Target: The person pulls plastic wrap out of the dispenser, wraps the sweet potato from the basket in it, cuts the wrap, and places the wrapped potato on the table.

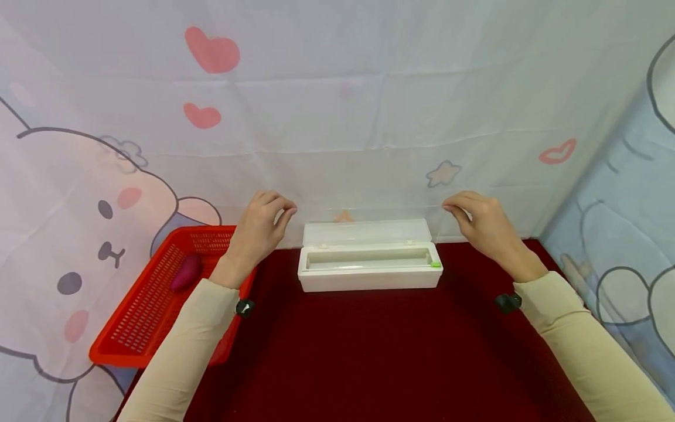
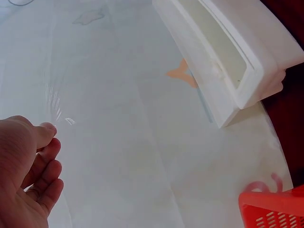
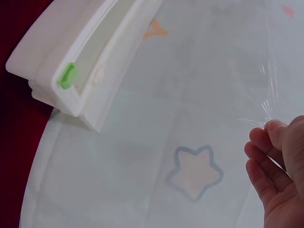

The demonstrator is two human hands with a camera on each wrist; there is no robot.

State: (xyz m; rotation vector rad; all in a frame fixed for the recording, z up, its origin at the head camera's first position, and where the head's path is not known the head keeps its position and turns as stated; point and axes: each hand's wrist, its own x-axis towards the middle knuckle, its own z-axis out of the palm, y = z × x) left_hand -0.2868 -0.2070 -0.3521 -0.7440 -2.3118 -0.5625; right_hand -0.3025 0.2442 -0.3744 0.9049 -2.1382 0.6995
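Observation:
Between thumb and fingertips, my left hand (image 1: 262, 221) pinches one corner of a clear sheet of cling film (image 2: 54, 105). Its opposite corner is pinched by my right hand (image 1: 482, 225), and creases in the film (image 3: 272, 90) fan out from those fingertips in the right wrist view. Both hands are raised, wide apart, with the nearly invisible film between them. Lower down, midway between the hands, a long white cling film dispenser (image 1: 369, 281) sits with its lid (image 1: 367, 233) raised. A green slider (image 1: 435, 265) is at the right end of its front edge.
On the left, a red plastic basket (image 1: 132, 358) holds a purple sweet potato-shaped item (image 1: 187, 272), partly beneath my left forearm. A dark red cloth covers the table (image 1: 369, 357). Behind it hangs a pale printed curtain (image 1: 337, 105) with hearts and cartoon figures.

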